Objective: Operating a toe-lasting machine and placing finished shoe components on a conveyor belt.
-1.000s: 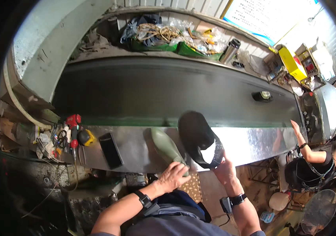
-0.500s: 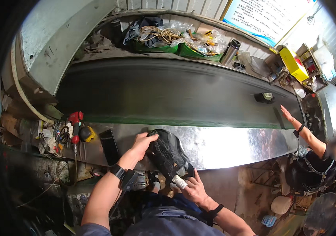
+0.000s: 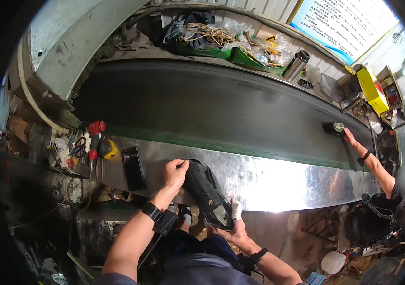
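A black shoe [image 3: 205, 186] with a small gold mark is held tilted above the near edge of the metal ledge [image 3: 278, 183]. A greyish-green insert, perhaps a last, shows at its near end. My left hand [image 3: 175, 174] pinches its far end between thumb and fingers. Lower right, my right hand [image 3: 235, 232] grips the near end, with its white-wrapped thumb up along the side and its other fingers partly hidden underneath. Just left of my left hand lies a black phone [image 3: 133, 168] on the ledge.
Beyond the ledge runs a wide dark conveyor belt [image 3: 202, 107]. A co-worker's hand [image 3: 351, 137] touches another black shoe [image 3: 330, 128] at its right end. Left are a red power tool [image 3: 94, 142] and a yellow-black tape measure [image 3: 107, 149]. Green bins [image 3: 257, 61] and a steel flask [image 3: 296, 65] stand behind.
The shoe has turned, showing more of the greenish insert. My right hand has shifted its grip, its wrapped thumb now pointing up. The co-worker's hand has reached the shoe on the belt.
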`<control>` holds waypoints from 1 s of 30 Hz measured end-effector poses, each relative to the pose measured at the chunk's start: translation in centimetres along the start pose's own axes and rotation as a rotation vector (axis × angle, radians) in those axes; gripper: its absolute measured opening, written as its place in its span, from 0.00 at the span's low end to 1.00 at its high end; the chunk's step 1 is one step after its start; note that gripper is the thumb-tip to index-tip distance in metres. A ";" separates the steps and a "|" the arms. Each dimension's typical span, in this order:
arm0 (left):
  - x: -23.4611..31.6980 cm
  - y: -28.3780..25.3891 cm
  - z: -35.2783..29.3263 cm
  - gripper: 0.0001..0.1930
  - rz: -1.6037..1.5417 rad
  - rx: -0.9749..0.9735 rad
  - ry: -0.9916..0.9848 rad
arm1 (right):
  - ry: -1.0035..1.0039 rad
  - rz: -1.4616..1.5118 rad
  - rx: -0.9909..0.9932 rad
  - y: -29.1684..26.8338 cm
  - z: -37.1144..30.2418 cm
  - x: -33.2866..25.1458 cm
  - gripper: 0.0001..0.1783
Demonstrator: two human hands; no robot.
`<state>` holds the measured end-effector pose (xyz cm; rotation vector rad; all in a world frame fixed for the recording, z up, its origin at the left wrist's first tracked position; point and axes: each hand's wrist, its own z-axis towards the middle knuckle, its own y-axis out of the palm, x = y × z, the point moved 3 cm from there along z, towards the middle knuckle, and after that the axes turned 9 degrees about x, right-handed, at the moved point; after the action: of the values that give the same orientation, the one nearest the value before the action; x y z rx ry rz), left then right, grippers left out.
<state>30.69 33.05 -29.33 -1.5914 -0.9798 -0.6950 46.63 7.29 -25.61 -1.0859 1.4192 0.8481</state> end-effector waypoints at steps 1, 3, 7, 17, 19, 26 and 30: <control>0.7 0.1 -0.4 0.19 -0.038 0.042 -0.040 | -0.081 -0.195 -0.057 -0.3 0.5 0.4 0.60; 2.2 0.9 -0.7 0.34 0.126 -0.002 -0.106 | -0.169 -0.326 -0.081 -1.0 -0.1 0.9 0.59; 5.8 2.5 -3.4 0.36 0.449 -0.044 0.033 | -0.269 -0.464 -0.142 -1.3 0.2 1.0 0.56; 3.3 2.1 -2.0 0.21 0.167 0.092 -0.027 | -0.261 -0.220 -0.173 -1.6 1.1 3.4 0.55; 3.3 -0.2 -2.1 0.20 0.121 0.140 -0.045 | -0.222 -0.151 -0.251 -1.2 1.3 2.9 0.57; 5.7 -15.0 -7.3 0.19 0.007 0.380 0.001 | 0.312 0.343 -0.492 5.2 5.1 -9.1 0.54; 5.7 -23.9 -14.2 0.19 -0.077 0.503 -0.067 | 0.890 0.354 -0.662 12.2 4.2 -9.5 0.38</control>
<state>13.47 22.30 -9.55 -1.1451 -1.1636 -0.4040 36.28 16.60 -17.75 -1.8968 2.1824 1.2090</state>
